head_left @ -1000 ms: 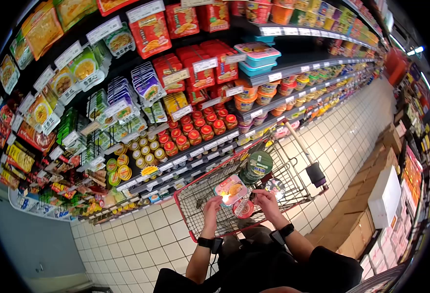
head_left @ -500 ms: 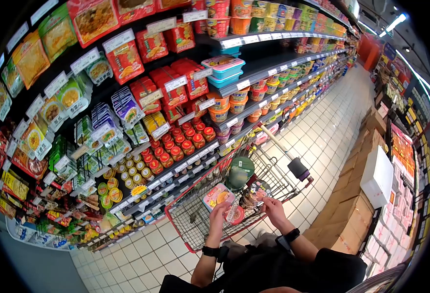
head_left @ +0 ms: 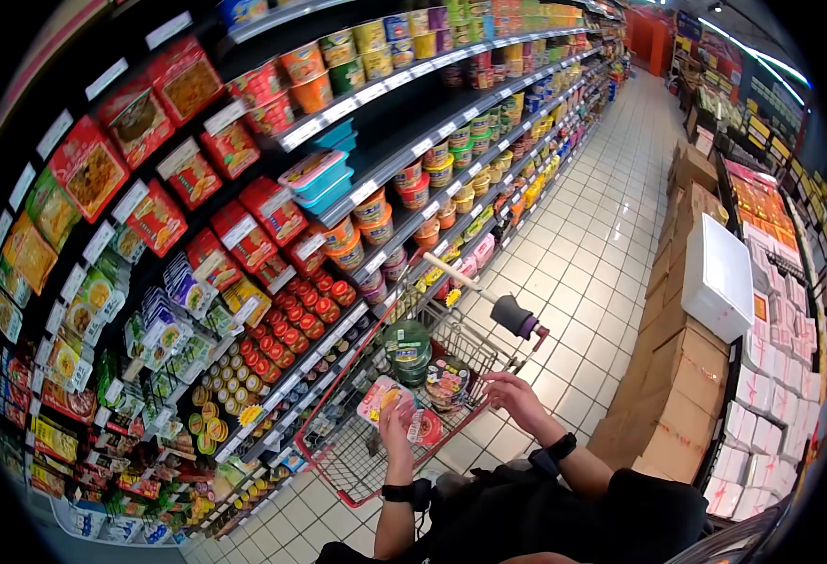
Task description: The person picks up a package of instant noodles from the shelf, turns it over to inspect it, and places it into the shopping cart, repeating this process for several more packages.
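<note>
A shopping cart [head_left: 312,461] with a red rim stands in front of me. Over its near side is my left hand [head_left: 396,434], fingers extended, overlapping a pink-and-white food pack [head_left: 376,399]. Just right of those fingers lies a round red-lidded tub [head_left: 426,427]. My right hand [head_left: 519,399] hovers by the cart's right side, fingers apart and holding nothing. Nearest to it is a dark round food container [head_left: 449,383] with a printed lid. Behind these, a big green-tinted plastic bottle [head_left: 407,352] sits in the cart.
Shelves on the left carry noodle cups [head_left: 373,218], red-lidded jars [head_left: 312,305], blue tubs [head_left: 324,188] and hanging food packets [head_left: 188,287]. The cart's handle [head_left: 451,271] points toward the aisle floor [head_left: 564,282]. Cardboard boxes [head_left: 686,376] and a white foam box [head_left: 717,277] line the right.
My view has swung to the right, so shelves and cart appear further left. The right hand has drawn away from the dark container, its fingers spreading. The left hand's fingers have straightened.
</note>
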Action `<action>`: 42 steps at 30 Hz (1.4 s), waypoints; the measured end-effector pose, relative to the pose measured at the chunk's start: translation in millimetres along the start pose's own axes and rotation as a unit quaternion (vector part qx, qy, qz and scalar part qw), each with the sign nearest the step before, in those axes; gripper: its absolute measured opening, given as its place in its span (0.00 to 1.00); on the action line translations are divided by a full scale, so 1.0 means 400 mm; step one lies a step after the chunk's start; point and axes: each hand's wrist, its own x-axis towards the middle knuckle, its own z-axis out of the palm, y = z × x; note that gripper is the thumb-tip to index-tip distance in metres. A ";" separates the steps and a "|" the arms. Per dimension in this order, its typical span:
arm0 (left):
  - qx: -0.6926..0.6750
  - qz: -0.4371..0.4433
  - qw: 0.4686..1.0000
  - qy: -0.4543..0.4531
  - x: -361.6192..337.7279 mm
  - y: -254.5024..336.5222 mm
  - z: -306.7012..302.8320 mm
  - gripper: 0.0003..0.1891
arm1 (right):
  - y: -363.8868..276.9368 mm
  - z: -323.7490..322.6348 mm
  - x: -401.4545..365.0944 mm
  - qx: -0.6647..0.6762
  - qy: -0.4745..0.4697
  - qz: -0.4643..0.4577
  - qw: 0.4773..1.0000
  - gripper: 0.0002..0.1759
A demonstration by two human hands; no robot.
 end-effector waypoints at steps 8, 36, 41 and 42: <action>0.038 -0.019 0.996 -0.085 -0.121 -0.137 0.404 0.16 | -0.157 -0.305 -0.154 0.061 0.034 -0.057 0.996 0.16; 0.127 -0.079 0.942 -0.301 0.025 -0.350 1.299 0.17 | -0.561 -0.861 -0.092 0.071 0.165 -0.129 0.975 0.17; 0.106 -0.064 0.935 -0.332 0.141 -0.334 1.448 0.18 | -0.681 -0.919 0.054 0.057 0.110 -0.138 0.983 0.19; 0.105 -0.057 0.933 -0.339 0.164 -0.326 1.473 0.18 | -0.701 -0.935 0.086 0.054 0.096 -0.144 0.983 0.20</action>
